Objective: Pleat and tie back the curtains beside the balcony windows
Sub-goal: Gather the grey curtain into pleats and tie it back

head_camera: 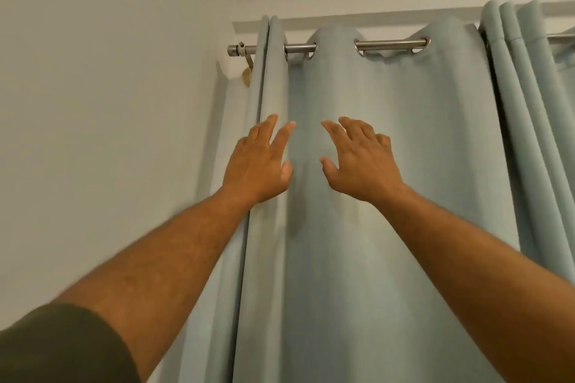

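Note:
A pale blue-green curtain (404, 165) hangs by metal eyelets from a steel rod (389, 44) near the ceiling. Its left edge is bunched into narrow folds and a wide flat panel spreads in the middle. My left hand (258, 165) is raised with fingers spread against the folded left edge. My right hand (361, 162) is raised beside it, fingers apart, in front of the flat panel. Neither hand grips any fabric. Whether the fingertips touch the cloth cannot be told.
A plain white wall (109, 102) stands to the left, with the rod's end cap and bracket (239, 51) fixed near it. More tight curtain folds (522, 102) hang at the right. The white ceiling sits just above the rod.

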